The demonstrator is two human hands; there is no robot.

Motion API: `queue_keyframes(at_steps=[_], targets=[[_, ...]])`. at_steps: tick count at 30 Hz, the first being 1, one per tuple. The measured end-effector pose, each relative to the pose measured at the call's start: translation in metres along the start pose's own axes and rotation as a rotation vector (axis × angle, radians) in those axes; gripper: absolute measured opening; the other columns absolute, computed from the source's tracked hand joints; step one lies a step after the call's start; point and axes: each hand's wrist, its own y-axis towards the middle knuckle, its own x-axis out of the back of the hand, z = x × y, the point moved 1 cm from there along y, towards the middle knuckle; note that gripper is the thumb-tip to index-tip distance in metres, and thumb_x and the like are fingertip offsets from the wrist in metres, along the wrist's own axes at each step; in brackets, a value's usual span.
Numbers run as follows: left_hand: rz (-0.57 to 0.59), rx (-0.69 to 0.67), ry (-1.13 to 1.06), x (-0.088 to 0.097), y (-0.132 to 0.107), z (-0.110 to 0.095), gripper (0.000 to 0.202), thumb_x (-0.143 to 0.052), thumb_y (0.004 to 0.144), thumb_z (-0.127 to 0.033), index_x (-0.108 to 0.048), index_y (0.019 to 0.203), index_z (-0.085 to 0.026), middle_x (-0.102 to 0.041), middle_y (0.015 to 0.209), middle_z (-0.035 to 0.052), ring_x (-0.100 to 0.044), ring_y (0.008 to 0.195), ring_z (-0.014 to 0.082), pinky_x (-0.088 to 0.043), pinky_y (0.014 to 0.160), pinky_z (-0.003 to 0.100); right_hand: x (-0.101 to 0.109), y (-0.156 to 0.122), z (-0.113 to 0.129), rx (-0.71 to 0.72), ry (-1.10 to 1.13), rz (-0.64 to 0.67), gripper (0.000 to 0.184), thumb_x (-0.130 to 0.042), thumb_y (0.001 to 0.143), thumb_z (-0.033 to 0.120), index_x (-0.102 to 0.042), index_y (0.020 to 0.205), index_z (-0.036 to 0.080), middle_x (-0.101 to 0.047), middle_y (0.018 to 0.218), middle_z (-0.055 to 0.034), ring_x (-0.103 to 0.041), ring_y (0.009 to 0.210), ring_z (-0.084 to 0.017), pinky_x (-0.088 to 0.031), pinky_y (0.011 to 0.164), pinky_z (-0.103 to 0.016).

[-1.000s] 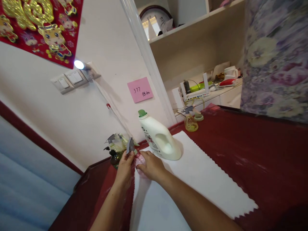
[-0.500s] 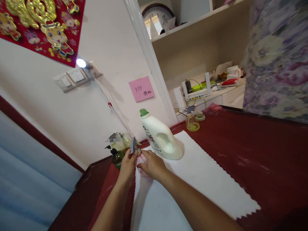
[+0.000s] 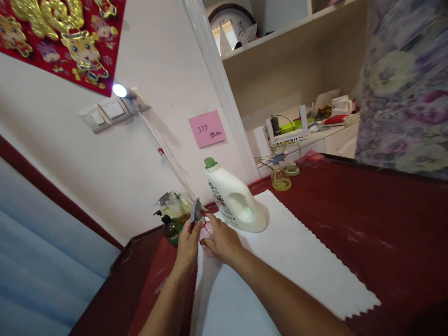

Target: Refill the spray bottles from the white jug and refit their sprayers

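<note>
Beside the white jug (image 3: 235, 201), my left fingers (image 3: 192, 229) stay clamped on the grey sprayer (image 3: 195, 210), my right fingers (image 3: 214, 223) on the pink bottle (image 3: 206, 232), hardly moved.

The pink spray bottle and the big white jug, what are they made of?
The pink spray bottle looks like see-through tinted plastic, with a dull grey trigger, probably plastic too. The white jug seems opaque, smooth plastic: soft sheen, moulded handle, green cap.

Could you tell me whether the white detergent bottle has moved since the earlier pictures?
No. The white detergent bottle stands just as before, below the pink note; only the camera shifted slightly.
</note>
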Motion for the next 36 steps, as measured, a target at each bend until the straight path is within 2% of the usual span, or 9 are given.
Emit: queue_keyframes(at_steps=[2, 10, 15, 20, 27, 30, 33, 36], targets=[[0.01, 0.001, -0.02, -0.001, 0.0, 0.001, 0.055, -0.077, 0.077, -0.061, -0.073, 0.113, -0.019, -0.076, 0.115, 0.0105, -0.066, 0.112, 0.0288, -0.045, 0.102, 0.04, -0.001, -0.002, 0.0, 0.01, 0.003, -0.006, 0.08, -0.072, 0.086, 0.028, -0.034, 0.156, 0.031, -0.064, 0.142, -0.0098, -0.063, 0.128, -0.028, -0.05, 0.099, -0.039], [-0.022, -0.006, -0.075, -0.006, -0.006, -0.004, 0.053, -0.077, 0.079, -0.055, -0.071, 0.119, -0.021, -0.074, 0.125, 0.0094, -0.064, 0.12, 0.0272, -0.043, 0.105, 0.038, -0.003, -0.003, 0.001, 0.025, -0.017, -0.019, 0.072, -0.071, 0.09, 0.027, -0.039, 0.154, 0.031, -0.063, 0.144, -0.0101, -0.06, 0.132, -0.027, -0.048, 0.103, -0.038], [-0.081, 0.01, -0.056, -0.011, -0.006, -0.009, 0.047, -0.079, 0.075, -0.056, -0.076, 0.102, -0.018, -0.077, 0.101, 0.0078, -0.067, 0.101, 0.0268, -0.047, 0.094, 0.037, -0.006, -0.004, 0.0, 0.019, -0.029, -0.021, 0.071, -0.071, 0.09, 0.027, -0.04, 0.154, 0.031, -0.062, 0.145, -0.0104, -0.059, 0.133, -0.027, -0.049, 0.101, -0.038], [-0.148, 0.021, -0.046, -0.01, -0.002, -0.008, 0.046, -0.087, 0.065, -0.052, -0.077, 0.093, -0.016, -0.076, 0.094, 0.0072, -0.066, 0.096, 0.0268, -0.046, 0.093, 0.038, -0.006, -0.003, 0.0, 0.021, -0.043, -0.025, 0.071, -0.071, 0.09, 0.029, -0.04, 0.154, 0.031, -0.063, 0.144, -0.0094, -0.061, 0.131, -0.027, -0.05, 0.1, -0.038], [-0.111, 0.012, -0.142, -0.011, -0.004, -0.007, 0.053, -0.083, 0.069, -0.056, -0.072, 0.104, -0.018, -0.077, 0.103, 0.0081, -0.069, 0.1, 0.0258, -0.049, 0.095, 0.039, -0.005, -0.001, 0.001, 0.031, -0.065, -0.033, 0.069, -0.069, 0.09, 0.03, -0.041, 0.153, 0.029, -0.064, 0.142, -0.0102, -0.061, 0.13, -0.027, -0.049, 0.1, -0.038], [-0.108, 0.009, -0.147, -0.012, -0.005, -0.005, 0.049, -0.082, 0.071, -0.055, -0.072, 0.102, -0.019, -0.077, 0.104, 0.0089, -0.069, 0.101, 0.0264, -0.049, 0.095, 0.039, -0.005, -0.001, 0.002, 0.036, -0.086, -0.042, 0.068, -0.069, 0.091, 0.031, -0.041, 0.153, 0.029, -0.065, 0.141, -0.0095, -0.063, 0.128, -0.026, -0.05, 0.098, -0.037], [-0.107, 0.002, -0.143, -0.011, -0.005, -0.002, 0.044, -0.082, 0.073, -0.054, -0.073, 0.099, -0.019, -0.077, 0.102, 0.0083, -0.068, 0.1, 0.0265, -0.049, 0.094, 0.038, -0.003, -0.005, 0.001, 0.044, -0.125, -0.064, 0.064, -0.069, 0.091, 0.034, -0.045, 0.15, 0.026, -0.067, 0.137, -0.0101, -0.065, 0.124, -0.028, -0.052, 0.093, -0.038], [-0.091, 0.001, -0.157, -0.009, -0.004, 0.001, 0.043, -0.082, 0.073, -0.054, -0.074, 0.097, -0.019, -0.077, 0.097, 0.0076, -0.068, 0.096, 0.0262, -0.048, 0.093, 0.038, 0.005, -0.01, 0.003, 0.068, -0.189, -0.12, 0.049, -0.065, 0.095, 0.042, -0.056, 0.138, 0.02, -0.07, 0.128, -0.0128, -0.065, 0.119, -0.03, -0.052, 0.094, -0.04]])
